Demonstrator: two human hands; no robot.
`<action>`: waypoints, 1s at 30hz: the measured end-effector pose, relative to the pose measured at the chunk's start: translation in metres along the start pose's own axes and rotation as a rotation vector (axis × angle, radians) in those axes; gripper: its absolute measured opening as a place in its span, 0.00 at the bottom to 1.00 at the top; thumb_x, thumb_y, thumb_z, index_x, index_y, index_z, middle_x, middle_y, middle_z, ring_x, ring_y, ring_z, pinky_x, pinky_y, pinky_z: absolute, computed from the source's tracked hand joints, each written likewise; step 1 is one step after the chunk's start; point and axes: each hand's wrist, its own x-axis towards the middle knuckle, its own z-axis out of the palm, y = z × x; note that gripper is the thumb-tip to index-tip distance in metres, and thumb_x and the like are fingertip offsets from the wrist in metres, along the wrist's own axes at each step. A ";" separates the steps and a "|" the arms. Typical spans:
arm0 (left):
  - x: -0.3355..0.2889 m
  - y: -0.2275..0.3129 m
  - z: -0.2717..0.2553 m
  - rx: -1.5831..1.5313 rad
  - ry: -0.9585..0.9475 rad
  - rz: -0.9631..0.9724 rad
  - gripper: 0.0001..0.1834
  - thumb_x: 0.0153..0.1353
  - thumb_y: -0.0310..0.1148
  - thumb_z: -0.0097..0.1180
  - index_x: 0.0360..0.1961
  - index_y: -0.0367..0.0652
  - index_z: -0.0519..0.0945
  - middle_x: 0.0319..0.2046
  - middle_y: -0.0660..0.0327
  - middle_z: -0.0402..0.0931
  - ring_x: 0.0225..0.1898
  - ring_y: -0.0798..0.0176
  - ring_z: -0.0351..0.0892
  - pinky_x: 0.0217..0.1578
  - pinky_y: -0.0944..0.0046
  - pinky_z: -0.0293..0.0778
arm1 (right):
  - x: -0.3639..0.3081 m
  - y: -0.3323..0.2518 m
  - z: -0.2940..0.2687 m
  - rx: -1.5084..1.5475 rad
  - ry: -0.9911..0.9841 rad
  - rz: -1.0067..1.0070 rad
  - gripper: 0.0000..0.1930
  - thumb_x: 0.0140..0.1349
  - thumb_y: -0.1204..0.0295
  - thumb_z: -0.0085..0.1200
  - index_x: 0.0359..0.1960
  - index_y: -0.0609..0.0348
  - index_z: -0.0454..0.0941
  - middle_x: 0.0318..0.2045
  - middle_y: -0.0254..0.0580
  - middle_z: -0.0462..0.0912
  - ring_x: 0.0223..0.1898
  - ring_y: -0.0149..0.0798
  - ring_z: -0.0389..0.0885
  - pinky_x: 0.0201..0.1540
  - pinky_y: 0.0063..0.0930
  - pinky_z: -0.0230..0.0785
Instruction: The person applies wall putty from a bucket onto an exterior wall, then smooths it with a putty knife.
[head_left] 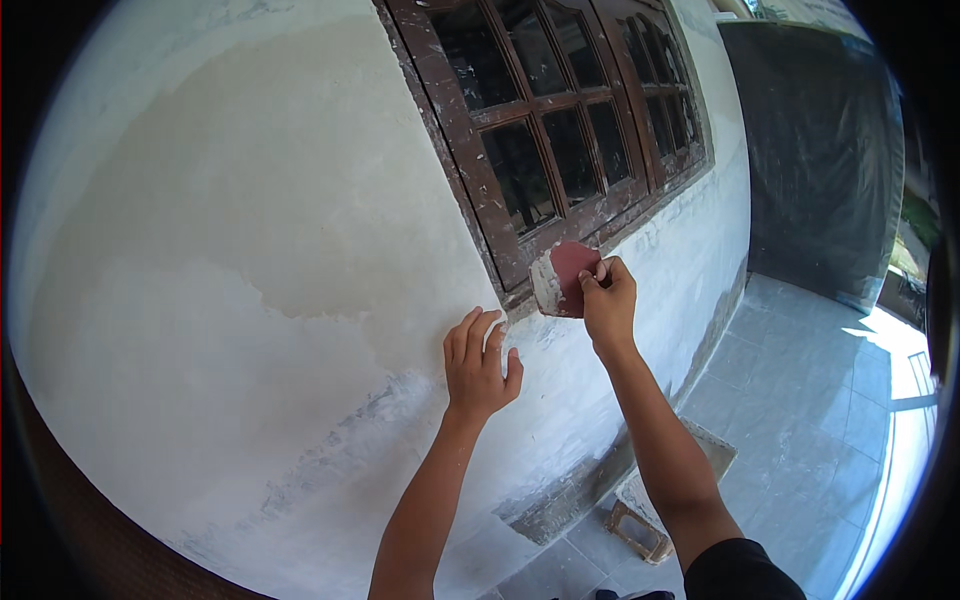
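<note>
Both my forearms reach up to the wall (250, 250). My left hand (482, 362) lies open and flat on the plaster, fingers up. My right hand (608, 298) pinches a folded reddish sandpaper sheet (566, 278), standing roughly upright against the brown window frame's (500, 235) lower corner.

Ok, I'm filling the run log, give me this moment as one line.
left hand: flat on plastered wall | right hand: holds red sandpaper at window frame corner
</note>
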 end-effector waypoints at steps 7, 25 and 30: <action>-0.010 0.065 0.076 -0.239 -0.096 -0.052 0.21 0.50 0.27 0.56 0.48 0.38 0.72 0.52 0.52 0.72 0.56 0.48 0.70 0.53 0.49 0.64 | 0.008 0.026 -0.092 -0.091 0.055 0.058 0.08 0.59 0.83 0.53 0.27 0.59 0.67 0.23 0.33 0.72 0.25 0.25 0.68 0.30 0.24 0.63; -0.113 0.209 0.216 -0.813 -0.418 -0.178 0.21 0.52 0.25 0.53 0.49 0.35 0.70 0.48 0.48 0.74 0.46 0.46 0.76 0.47 0.51 0.71 | -0.054 0.122 -0.269 -0.568 0.361 0.306 0.04 0.57 0.83 0.53 0.32 0.63 0.72 0.27 0.40 0.78 0.29 0.32 0.76 0.34 0.29 0.69; -0.161 0.249 0.231 -0.906 -0.555 -0.222 0.20 0.53 0.26 0.51 0.49 0.34 0.69 0.48 0.46 0.72 0.47 0.43 0.74 0.48 0.49 0.71 | -0.097 0.157 -0.304 -0.714 0.377 0.447 0.05 0.57 0.82 0.54 0.33 0.63 0.72 0.28 0.44 0.80 0.30 0.38 0.80 0.36 0.31 0.71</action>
